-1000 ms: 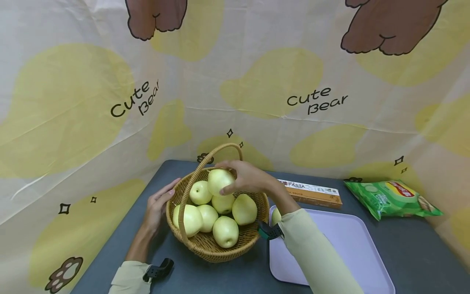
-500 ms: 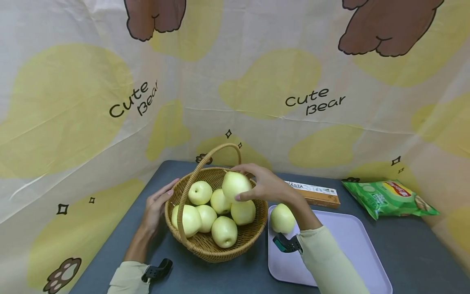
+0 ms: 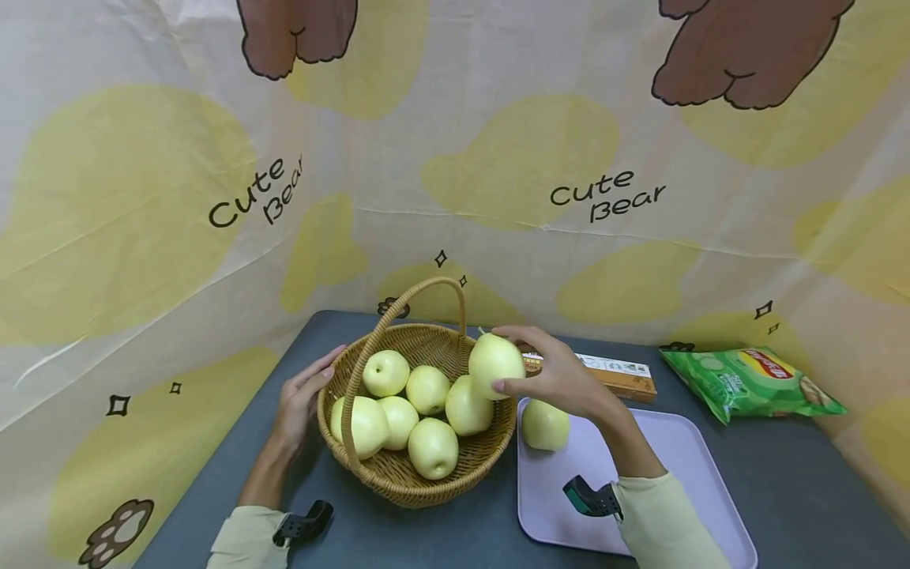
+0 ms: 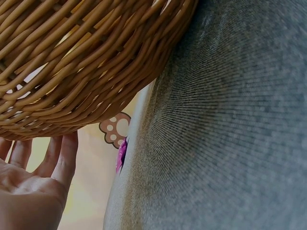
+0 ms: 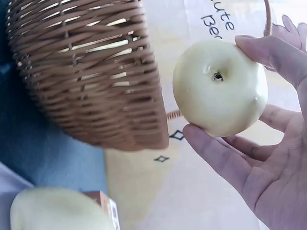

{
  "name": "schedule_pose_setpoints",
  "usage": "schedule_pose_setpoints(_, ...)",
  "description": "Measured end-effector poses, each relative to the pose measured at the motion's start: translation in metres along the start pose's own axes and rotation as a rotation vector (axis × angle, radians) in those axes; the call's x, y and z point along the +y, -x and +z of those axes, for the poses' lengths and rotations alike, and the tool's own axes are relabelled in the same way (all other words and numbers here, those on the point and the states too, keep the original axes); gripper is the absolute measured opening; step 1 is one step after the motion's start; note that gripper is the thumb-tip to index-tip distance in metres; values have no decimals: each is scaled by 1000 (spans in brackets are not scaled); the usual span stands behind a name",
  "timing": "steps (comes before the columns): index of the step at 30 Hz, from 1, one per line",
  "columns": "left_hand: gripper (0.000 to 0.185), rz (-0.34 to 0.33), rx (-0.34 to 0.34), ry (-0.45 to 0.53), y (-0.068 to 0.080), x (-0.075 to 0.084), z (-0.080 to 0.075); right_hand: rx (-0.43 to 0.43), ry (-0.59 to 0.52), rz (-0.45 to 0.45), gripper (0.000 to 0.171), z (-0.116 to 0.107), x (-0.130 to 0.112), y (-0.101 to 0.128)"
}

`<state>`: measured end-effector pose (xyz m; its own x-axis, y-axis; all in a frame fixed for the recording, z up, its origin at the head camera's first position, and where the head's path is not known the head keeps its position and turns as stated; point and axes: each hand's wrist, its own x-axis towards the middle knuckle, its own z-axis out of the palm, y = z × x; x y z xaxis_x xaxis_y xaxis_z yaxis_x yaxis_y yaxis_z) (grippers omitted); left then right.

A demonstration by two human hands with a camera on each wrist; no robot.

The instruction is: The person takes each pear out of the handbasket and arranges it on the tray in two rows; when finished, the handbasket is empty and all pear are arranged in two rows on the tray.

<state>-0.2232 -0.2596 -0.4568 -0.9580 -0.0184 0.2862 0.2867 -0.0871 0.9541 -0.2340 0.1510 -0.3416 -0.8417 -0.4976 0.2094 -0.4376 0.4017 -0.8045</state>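
Note:
My right hand [image 3: 547,371] holds a pale yellow-green apple [image 3: 494,365] [image 5: 219,86] in its fingertips, above the right rim of the wicker basket [image 3: 398,474] [image 5: 91,72]. Several more apples [image 3: 426,403] lie inside the basket. One apple [image 3: 545,424] [image 5: 57,211] sits on the lilac tray [image 3: 682,482] beside the basket. My left hand [image 3: 302,395] [image 4: 33,177] rests with straight fingers against the basket's left wall [image 4: 81,67].
A pasta box [image 3: 618,375] lies behind the tray and a green snack bag [image 3: 750,383] at the back right. The grey table [image 3: 817,482] is walled by a bear-print cloth [image 3: 455,158]. The basket's handle [image 3: 415,304] arches over it.
My right hand has lifted an apple out of the basket and carried it rightward to the rim. The left hand has stayed on the basket's side.

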Motion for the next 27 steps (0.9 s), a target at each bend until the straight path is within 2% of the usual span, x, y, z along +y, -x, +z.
schedule_pose_setpoints(9,49,10,-3,11,0,1,0,83,42,14,70,-13,20,24)
schedule_pose_setpoints(17,48,3,2,4,1,1,0,121,31,89,72,-22,38,45)
schedule_pose_setpoints(22,48,5,6,-2,1,0,0,116,-1,135,75,-29,47,56)
schedule_pose_setpoints(27,48,0,-1,5,0,0,0,142,57,161,76,-35,57,67)
